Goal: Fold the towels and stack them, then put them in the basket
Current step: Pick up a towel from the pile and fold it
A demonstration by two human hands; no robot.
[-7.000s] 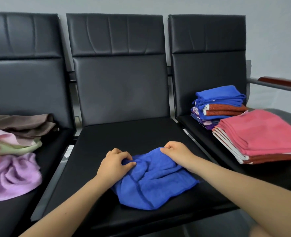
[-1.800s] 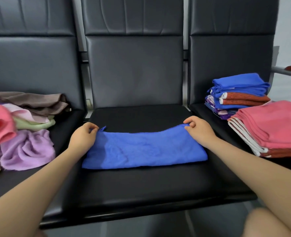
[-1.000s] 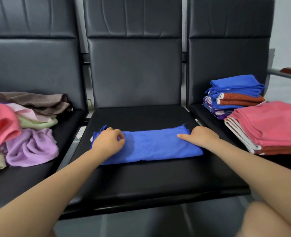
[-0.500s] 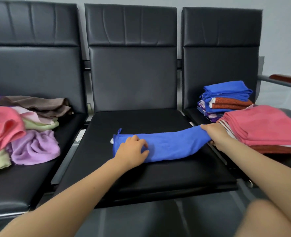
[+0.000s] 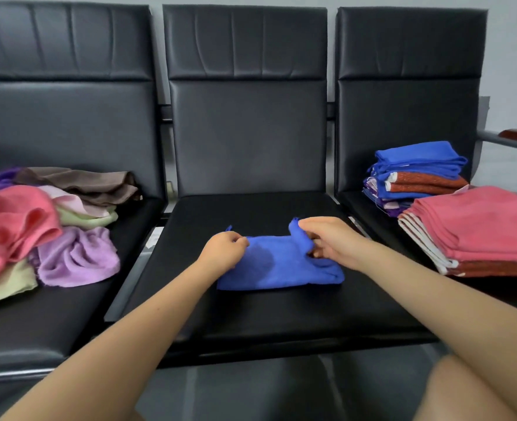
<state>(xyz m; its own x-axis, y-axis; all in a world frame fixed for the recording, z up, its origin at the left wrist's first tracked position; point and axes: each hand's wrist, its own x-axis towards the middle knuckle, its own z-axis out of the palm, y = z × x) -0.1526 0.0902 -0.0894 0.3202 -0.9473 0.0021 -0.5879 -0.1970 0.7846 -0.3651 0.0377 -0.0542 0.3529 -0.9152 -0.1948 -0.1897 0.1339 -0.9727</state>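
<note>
Forearms run in from the bottom edge, cut off there, and a bare knee (image 5: 469,390) shows at the lower right corner, also cropped. On the middle seat (image 5: 251,311) lies the blue towel (image 5: 281,268), folded to a short band, well back from the seat's front edge. The left hand (image 5: 225,249) pinches the towel's left end with curled fingers; its fingertips are hidden under the knuckles. The right hand (image 5: 331,240) grasps the towel's right end and lifts a corner of cloth up over the band; what lies under its palm cannot be seen. Bare black seat shows in front of the towel and behind it up to the backrest. To the left, on the neighbouring seat, sits a loose heap of unfolded towels (image 5: 47,229) in pink, purple, pale green and brown, partly cut off by the left edge, near the gap between the seats. To the right, a folded stack of pink towels (image 5: 475,229) rests on the third seat, its far side cropped; just behind it stands a smaller folded stack (image 5: 415,174) of blue and rust-red towels, its lower layers hard to tell apart. An armrest (image 5: 512,139) pokes in at the right edge. No basket can be made out here.
</note>
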